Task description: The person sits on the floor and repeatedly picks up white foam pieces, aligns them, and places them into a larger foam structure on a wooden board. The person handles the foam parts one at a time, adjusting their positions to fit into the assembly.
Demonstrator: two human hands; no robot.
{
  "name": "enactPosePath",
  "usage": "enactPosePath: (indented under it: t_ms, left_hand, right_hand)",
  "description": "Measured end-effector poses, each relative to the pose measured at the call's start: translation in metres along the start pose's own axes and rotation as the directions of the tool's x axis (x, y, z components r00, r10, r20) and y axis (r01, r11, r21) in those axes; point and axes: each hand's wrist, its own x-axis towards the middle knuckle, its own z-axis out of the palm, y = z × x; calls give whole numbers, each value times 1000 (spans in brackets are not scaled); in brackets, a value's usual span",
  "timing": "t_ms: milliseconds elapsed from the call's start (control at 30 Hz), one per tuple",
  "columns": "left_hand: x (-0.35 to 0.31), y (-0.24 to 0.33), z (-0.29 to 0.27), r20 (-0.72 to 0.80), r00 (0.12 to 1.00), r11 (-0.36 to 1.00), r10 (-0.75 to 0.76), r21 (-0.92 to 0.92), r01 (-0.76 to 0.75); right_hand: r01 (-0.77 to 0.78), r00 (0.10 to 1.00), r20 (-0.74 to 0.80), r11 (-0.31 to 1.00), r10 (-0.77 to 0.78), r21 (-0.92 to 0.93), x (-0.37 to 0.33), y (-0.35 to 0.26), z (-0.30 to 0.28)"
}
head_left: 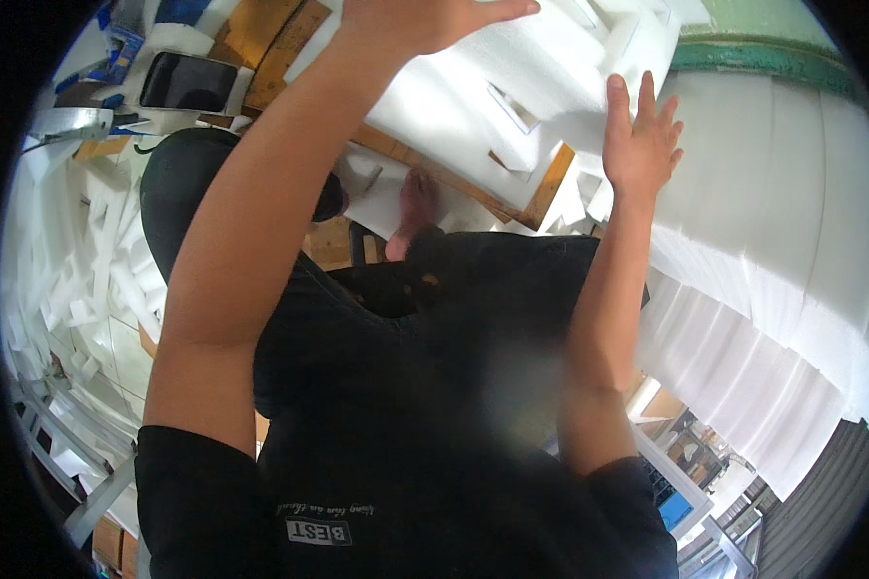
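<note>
My left hand [415,21] reaches over white foam pieces [454,101] on a wood-edged work surface [550,183]. Its thumb is stretched out to the right, while the top edge of the picture cuts off the other fingers. Nothing shows in its grip. My right hand [640,145] is raised with fingers spread and holds nothing. It is between the foam on the work surface and a tall stack of white foam sheets [753,174] on the right. I cannot tell whether it touches any foam.
A black smartphone [188,82] lies on foam at the upper left, beside a metal tool [72,123]. White foam scraps [116,261] cover the floor on the left. A green ledge [763,58] runs behind the stack. A bare foot [413,212] is below the work surface.
</note>
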Motion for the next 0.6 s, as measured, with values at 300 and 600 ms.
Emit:
enactPosePath:
  t_ms: [300,600]
  left_hand:
    - [-1,6,5,58,998,988,-9,155,0]
    - [2,11,-1,160,986,979,-44,202,11]
  right_hand:
    - [55,998,5,998,-55,33,5,9,3]
    - [38,999,10,998,-38,46,7,11,3]
